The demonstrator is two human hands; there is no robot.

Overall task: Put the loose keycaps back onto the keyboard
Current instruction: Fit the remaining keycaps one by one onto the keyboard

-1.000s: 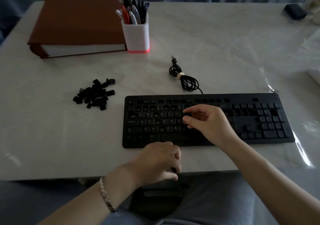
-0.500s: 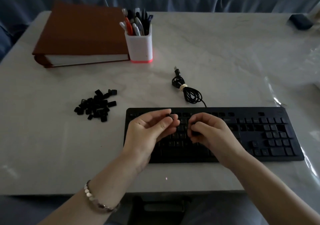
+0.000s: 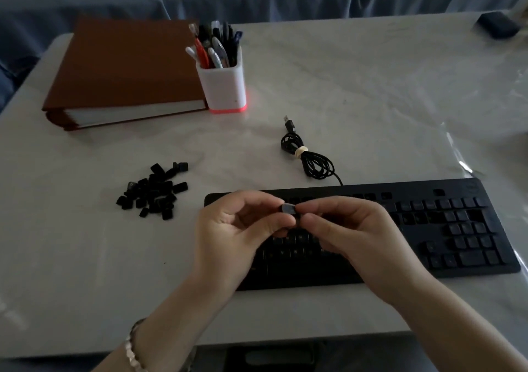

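Your two hands have come together since half a second ago: the left hand [image 3: 234, 228] has brought its keycap [image 3: 288, 208] across, and the right hand [image 3: 354, 228] has lifted off the keys to meet it. Both now pinch that one keycap between thumb and forefinger, left from one side and right from the other. It is held in the air just above the upper rows of the keyboard [image 3: 457, 228], not seated on anything. Which way its underside faces is too small to tell.

Expect the cap to be a hard, hollow plastic shell that weighs almost nothing. It will not bend, but its smooth sides can squirt out of a tight pinch. Hold it by two opposite side walls with light pressure and keep the top face free, so a fingertip can press it home. The clips underneath are probably the fragile part, so line it up squarely over its socket before you push, and push straight down.

Much of the letter area is hidden under your hands, so open sockets there cannot be counted; several dark gaps show in the blocks on the right. The pile of loose keycaps [image 3: 154, 193] lies well apart on the table [image 3: 371, 100], to the left of the keyboard, so most of the job looks still ahead. Beyond it are the bundled cable [image 3: 313, 158], a pen holder [image 3: 225, 85] and a brown binder [image 3: 123, 65].
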